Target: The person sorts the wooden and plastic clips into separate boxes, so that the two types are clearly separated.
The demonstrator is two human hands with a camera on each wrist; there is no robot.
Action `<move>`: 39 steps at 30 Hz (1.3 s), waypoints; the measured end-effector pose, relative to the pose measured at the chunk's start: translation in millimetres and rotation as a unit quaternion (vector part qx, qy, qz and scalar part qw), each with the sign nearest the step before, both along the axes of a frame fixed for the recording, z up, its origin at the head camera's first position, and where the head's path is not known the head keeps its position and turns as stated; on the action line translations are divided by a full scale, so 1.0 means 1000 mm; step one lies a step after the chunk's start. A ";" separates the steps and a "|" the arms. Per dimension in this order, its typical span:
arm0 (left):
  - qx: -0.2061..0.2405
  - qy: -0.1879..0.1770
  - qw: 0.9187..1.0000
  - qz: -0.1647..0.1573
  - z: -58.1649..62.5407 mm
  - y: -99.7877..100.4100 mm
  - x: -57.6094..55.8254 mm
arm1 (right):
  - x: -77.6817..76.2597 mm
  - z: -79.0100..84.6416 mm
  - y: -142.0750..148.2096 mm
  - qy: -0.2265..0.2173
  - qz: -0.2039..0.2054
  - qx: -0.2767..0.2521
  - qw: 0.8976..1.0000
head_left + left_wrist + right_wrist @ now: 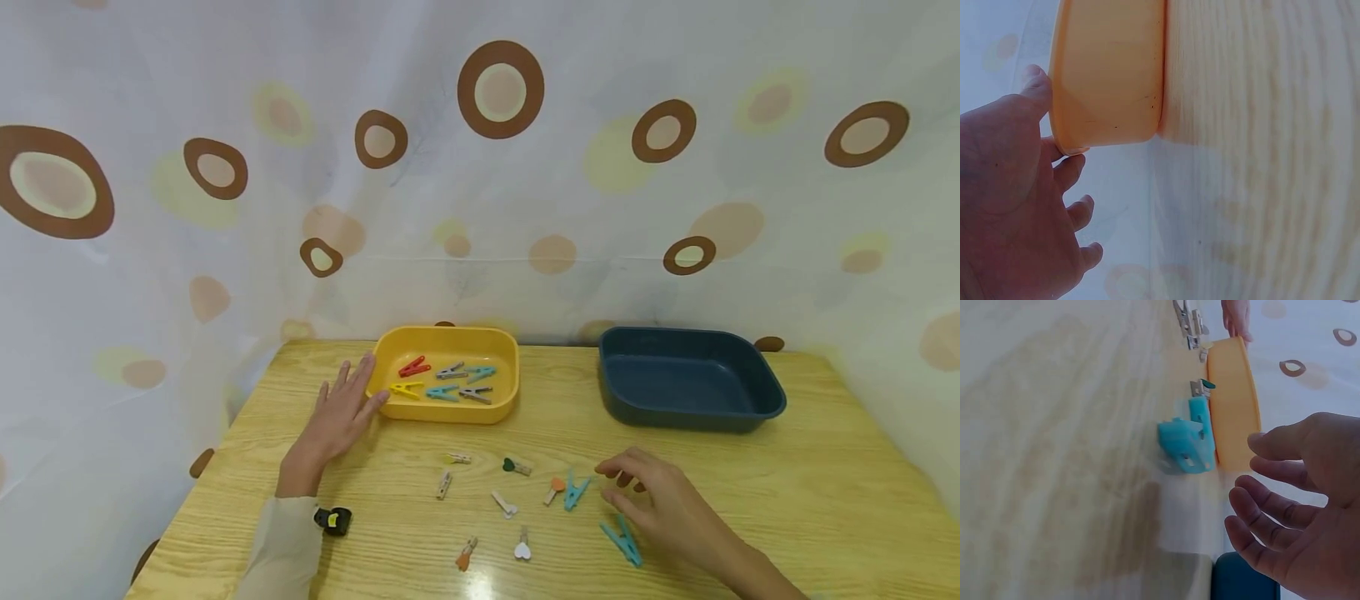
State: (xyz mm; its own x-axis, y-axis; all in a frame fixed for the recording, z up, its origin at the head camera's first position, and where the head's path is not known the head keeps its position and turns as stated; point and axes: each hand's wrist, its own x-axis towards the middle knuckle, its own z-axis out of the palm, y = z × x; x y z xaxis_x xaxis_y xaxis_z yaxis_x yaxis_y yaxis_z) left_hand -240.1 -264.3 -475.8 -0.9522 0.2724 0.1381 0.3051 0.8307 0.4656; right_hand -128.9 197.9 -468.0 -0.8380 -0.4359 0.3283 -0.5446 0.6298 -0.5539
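My left hand (pixel 341 417) rests against the left end of a yellow tray (pixel 442 410), fingers and thumb fairly straight along its rim; the left wrist view shows fingertips touching that rim. Inside the tray lie several clothespins, among them a red clothespin (pixel 414 367) and a yellow clothespin (pixel 406 390). Above the table on the right hovers my right hand (pixel 651 498), its fingers loosely bent and holding nothing. Nearest to it are two turquoise clothespins, one turquoise clothespin (pixel 576 492) at its fingertips' left and another turquoise clothespin (pixel 622 542) just below.
A dark blue tray (pixel 690 412) stands at the back right. Small wooden clothespins with decorations are scattered mid-table, such as a green-heart clothespin (pixel 516 467), a white-heart clothespin (pixel 522 546) and an orange-topped clothespin (pixel 467 553). A black object (pixel 333 521) sits by the left wrist.
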 end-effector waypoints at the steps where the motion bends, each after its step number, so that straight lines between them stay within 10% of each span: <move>1: 0.000 -0.001 1.000 0.000 0.001 0.000 0.000 | 0.002 -0.002 0.001 -0.004 0.002 -0.002 1.000; 14: 0.000 -0.004 1.000 0.003 0.001 0.000 0.000 | 0.028 -0.021 0.007 -0.053 -0.017 0.002 0.998; 39: 0.009 -0.002 1.000 0.002 0.000 0.000 0.000 | 0.016 -0.003 0.008 -0.015 -0.022 -0.034 0.999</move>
State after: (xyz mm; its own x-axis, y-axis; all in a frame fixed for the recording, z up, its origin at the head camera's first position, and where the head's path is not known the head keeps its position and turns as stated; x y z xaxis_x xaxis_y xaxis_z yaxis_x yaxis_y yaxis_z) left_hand -239.8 -264.2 -475.7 -0.9536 0.2668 0.1397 0.3009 0.8233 0.4813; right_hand -112.6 206.3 -471.1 -0.8655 -0.3771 0.3296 -0.5001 0.6131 -0.6116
